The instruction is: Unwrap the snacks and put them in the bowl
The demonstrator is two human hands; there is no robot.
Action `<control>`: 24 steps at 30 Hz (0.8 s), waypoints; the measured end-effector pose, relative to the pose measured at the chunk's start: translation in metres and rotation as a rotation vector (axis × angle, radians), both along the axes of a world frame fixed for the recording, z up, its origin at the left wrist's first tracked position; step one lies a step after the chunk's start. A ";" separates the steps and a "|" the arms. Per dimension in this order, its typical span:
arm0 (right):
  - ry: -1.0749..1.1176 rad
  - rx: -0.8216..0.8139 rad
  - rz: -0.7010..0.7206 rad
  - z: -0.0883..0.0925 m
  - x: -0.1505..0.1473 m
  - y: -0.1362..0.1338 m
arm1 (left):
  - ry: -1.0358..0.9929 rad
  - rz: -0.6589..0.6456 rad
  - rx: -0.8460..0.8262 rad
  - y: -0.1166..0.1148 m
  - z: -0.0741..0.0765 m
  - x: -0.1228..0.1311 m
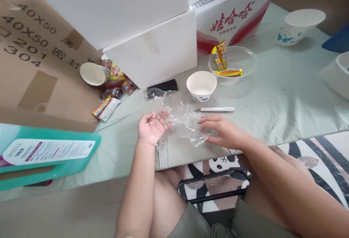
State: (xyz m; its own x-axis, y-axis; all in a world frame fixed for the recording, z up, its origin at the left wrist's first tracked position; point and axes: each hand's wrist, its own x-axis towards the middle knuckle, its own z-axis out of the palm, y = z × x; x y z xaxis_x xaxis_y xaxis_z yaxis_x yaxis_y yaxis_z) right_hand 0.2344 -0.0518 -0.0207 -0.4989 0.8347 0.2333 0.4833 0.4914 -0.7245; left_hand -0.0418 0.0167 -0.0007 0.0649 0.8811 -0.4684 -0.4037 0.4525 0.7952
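Centre frame, at the near edge of a table draped in pale green cloth, a seated person's two bare hands met on a crumpled sheet of clear plastic film. The left hand lay palm up and open at the film's left end, fingers loosely curled, with the film's edge resting across the fingertips; whether any finger pinched it could not be told. The right hand lay palm down and open on the film's right end, fingers spread flat and pressing it to the cloth. The film stretched between them, its long axis running across the frame from left to right and rising slightly toward the upper left, so that each hand touched one end and neither was clearly nearer. Just above the right hand, apart from it, a white pen-shaped tool lay with its length also running left to right, closer to that hand than to the left. Higher in the frame stood a small paper bowl and, to its right, a clear bowl holding yellow snack packets. A black object lay near the film's upper left corner. Toward the left, a paper cup lay on its side among loose wrappers, under stacked white boxes. A teal package filled the lower left.
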 end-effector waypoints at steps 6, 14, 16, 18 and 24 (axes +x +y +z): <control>0.034 0.009 -0.221 -0.008 -0.014 0.006 | 0.615 0.512 0.296 0.004 -0.013 -0.028; 0.150 -0.002 -0.436 -0.007 -0.025 0.009 | 1.266 -0.475 1.013 -0.085 0.018 0.016; 0.185 0.017 -0.371 -0.005 -0.028 0.006 | 1.464 -0.482 0.839 -0.097 0.021 0.026; 0.230 0.037 -0.319 -0.003 -0.030 0.002 | 1.553 -0.420 0.673 -0.099 0.023 0.024; 0.307 0.115 -0.286 0.008 -0.029 -0.010 | 1.409 -0.444 0.640 -0.115 0.021 0.013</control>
State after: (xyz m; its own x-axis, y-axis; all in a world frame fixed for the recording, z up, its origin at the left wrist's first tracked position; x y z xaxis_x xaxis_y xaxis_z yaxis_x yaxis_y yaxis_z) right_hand 0.2059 -0.0621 -0.0127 -0.1444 0.8892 0.4342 0.3829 0.4548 -0.8041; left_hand -0.0286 -0.0978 0.0202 0.2134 0.9759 0.0466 0.8423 -0.2079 0.4973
